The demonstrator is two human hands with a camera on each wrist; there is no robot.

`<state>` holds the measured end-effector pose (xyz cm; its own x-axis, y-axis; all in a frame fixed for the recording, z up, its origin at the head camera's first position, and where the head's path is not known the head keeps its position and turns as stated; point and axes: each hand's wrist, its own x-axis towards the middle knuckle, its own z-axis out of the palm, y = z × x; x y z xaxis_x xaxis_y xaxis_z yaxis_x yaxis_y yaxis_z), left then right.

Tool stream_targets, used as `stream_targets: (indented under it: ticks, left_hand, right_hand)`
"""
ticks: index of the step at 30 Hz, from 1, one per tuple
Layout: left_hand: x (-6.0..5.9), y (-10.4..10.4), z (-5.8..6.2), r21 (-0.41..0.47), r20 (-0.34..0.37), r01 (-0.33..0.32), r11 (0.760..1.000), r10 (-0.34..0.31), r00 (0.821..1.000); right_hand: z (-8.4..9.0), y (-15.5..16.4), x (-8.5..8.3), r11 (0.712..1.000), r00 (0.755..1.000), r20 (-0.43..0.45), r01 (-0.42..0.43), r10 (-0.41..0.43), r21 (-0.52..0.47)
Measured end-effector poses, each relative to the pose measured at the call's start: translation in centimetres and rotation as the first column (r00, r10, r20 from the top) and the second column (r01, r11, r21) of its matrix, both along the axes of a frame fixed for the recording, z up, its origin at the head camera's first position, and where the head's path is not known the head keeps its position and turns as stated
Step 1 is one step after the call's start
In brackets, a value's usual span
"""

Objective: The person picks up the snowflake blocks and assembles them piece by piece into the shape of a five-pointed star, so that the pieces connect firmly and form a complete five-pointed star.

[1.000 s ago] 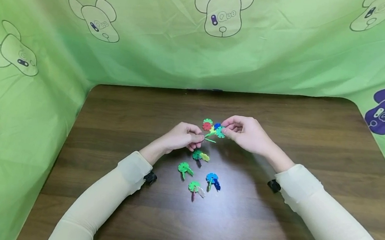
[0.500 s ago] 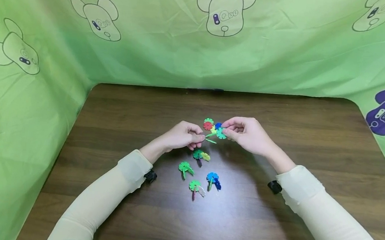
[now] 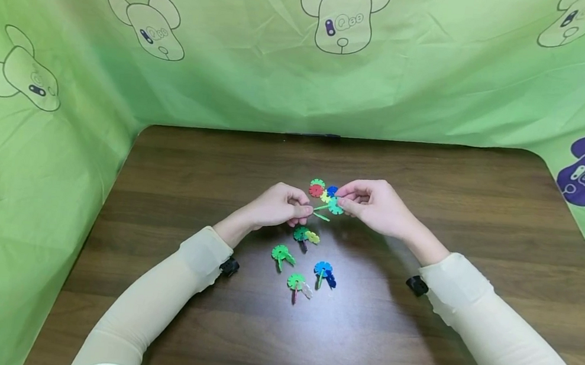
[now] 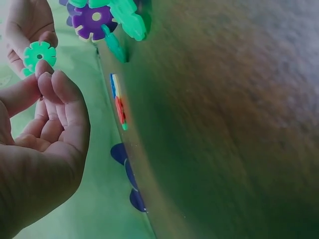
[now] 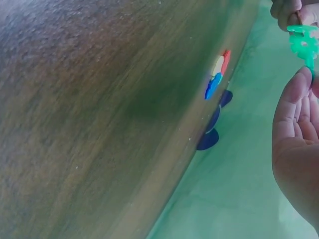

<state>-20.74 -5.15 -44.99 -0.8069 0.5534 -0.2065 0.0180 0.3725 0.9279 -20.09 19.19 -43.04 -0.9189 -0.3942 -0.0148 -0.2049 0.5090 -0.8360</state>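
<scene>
My left hand (image 3: 278, 206): fingers curled, pinching the snowflake-disc cluster's (image 3: 325, 198) green stem.
My right hand (image 3: 372, 206): pinching its teal disc.
Cluster: held above the bench (image 3: 480, 226), between both hands.
Nearer me: four small disc pieces (image 3: 302, 261).

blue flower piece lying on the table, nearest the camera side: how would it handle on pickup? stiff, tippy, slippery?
The blue flower piece looks like thin notched plastic discs slotted together, so probably stiff and light. It lies flat on the table, unlikely to roll. The joints look press-fit, so a hard pinch might pop a disc off; the glossy plastic may be slippery.
</scene>
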Motion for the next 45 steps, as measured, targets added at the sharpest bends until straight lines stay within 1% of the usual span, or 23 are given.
stream_targets:
  ticks: [3,7,13,17,22,24,27,29,33,35,36,38,40,42,45]
  left_hand:
    - [-0.2,0.0,-0.2,-0.014,-0.046,0.019,1.000,-0.019,0.999]
    - [-0.2,-0.1,-0.2,-0.051,-0.092,0.029,0.998,-0.034,0.995]
    - [0.0,-0.1,0.1,-0.110,-0.125,0.025,0.994,-0.039,0.991]
    - [0.0,0.0,0.3,-0.130,-0.144,0.022,0.991,-0.041,0.989]
    - [-0.2,0.0,0.4,-0.167,-0.162,0.044,0.985,-0.072,0.984]
    - [-0.3,-0.2,0.2,-0.152,-0.148,0.054,0.987,-0.077,0.986]
    - [-0.4,-0.6,-0.2,-0.081,-0.096,0.030,0.996,-0.038,0.995]
    - [-0.5,-0.8,-0.5,-0.021,-0.054,-0.012,1.000,0.011,0.998]
    - [-0.6,-1.2,-0.7,0.059,-0.020,-0.102,0.993,0.104,0.994]
    - [-0.7,-1.4,-0.7,0.087,-0.009,-0.135,0.987,0.136,0.991]
    - [-0.7,-1.6,-0.7,0.103,-0.002,-0.152,0.983,0.153,0.988]
    - [-0.9,-1.9,-0.6,0.141,0.019,-0.194,0.971,0.193,0.981]
    - [-1.0,-2.3,-0.5,0.179,0.037,-0.238,0.955,0.235,0.971]
    - [-1.3,-2.6,-0.5,0.214,0.056,-0.284,0.934,0.279,0.959]
    - [-1.6,-2.9,-0.5,0.255,0.079,-0.344,0.904,0.335,0.939]
  right_hand:
    - [0.1,-0.2,0.2,1.000,1.000,-0.019,0.005,-0.005,-0.006]
    - [0.0,-0.5,0.3,1.000,0.999,-0.036,0.010,-0.010,-0.005]
    - [-0.3,-0.6,0.5,1.000,0.999,-0.036,0.010,-0.009,0.009]
    - [-0.3,-0.6,0.5,1.000,1.000,-0.018,0.006,-0.007,-0.013]
    - [-0.3,-0.6,0.5,1.000,1.000,0.013,-0.001,0.002,-0.029]
    - [-0.3,-0.6,0.5,1.000,1.000,0.021,-0.005,0.006,-0.028]
    - [-0.3,-0.7,0.4,1.000,0.999,0.036,-0.008,0.009,-0.025]
    - [-0.4,-0.7,0.4,0.999,0.998,0.056,-0.014,0.016,-0.034]
    - [-0.7,-0.7,0.0,0.997,0.994,0.106,-0.026,0.033,-0.067]
    - [-0.8,-0.7,-0.3,0.998,0.992,0.122,-0.017,0.023,-0.052]
    - [-0.9,-0.7,-0.4,0.999,0.992,0.124,-0.012,0.016,-0.030]
    - [-1.1,-1.0,-0.7,0.999,0.992,0.129,-0.013,0.007,0.045]
    - [-1.4,-1.5,-0.9,0.989,0.990,0.142,-0.037,0.016,0.142]
    - [-1.6,-2.2,-1.1,0.970,0.986,0.163,-0.083,0.046,0.229]
    - [-1.8,-3.5,-1.1,0.929,0.978,0.186,-0.155,0.095,0.337]
